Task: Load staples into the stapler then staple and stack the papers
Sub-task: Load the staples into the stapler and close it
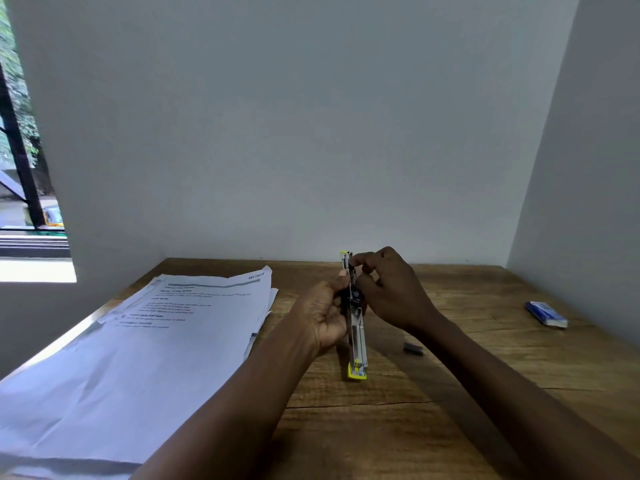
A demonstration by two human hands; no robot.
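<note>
A yellow and metal stapler [356,336] is swung wide open in the middle of the wooden desk, its near yellow end low over the wood and its far end raised. My left hand [323,315] grips it around the middle from the left. My right hand [388,289] pinches the stapler's upper part near the far end with thumb and fingertips; whether staples are between the fingers cannot be seen. A small dark strip of staples [413,348] lies on the desk to the right of the stapler. A loose pile of printed papers [145,344] covers the left of the desk.
A blue and white staple box [547,314] lies near the desk's right edge. White walls close off the back and right of the wooden desk [415,420]. A window [24,150] is at the far left.
</note>
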